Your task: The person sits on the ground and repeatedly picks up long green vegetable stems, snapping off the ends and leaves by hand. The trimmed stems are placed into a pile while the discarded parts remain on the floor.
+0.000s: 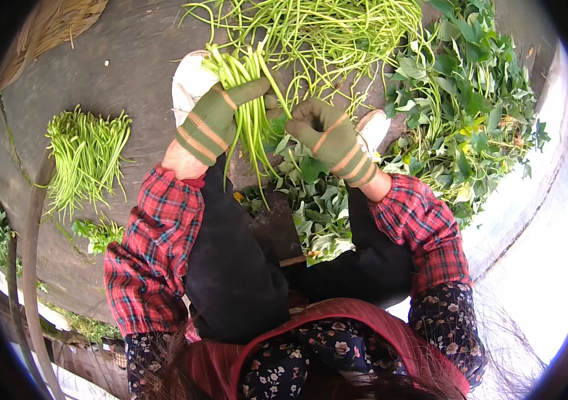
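My left hand, in a green knit glove with orange stripes, is closed around a bunch of green leaf stalks. Their thicker ends stick up past the thumb and the thin ends hang down. In a matching glove, my right hand pinches the lower end of one stalk between thumb and fingers. That stalk slants up to the top of the bunch. Beyond both hands lies a loose heap of long green stalks. Cut leaves cover the ground between my legs.
A gathered pile of stalks lies on the dark floor at left, beside a curved wooden pole. Leafy vines spread along the right. My white shoes flank the work. A woven straw item is at upper left.
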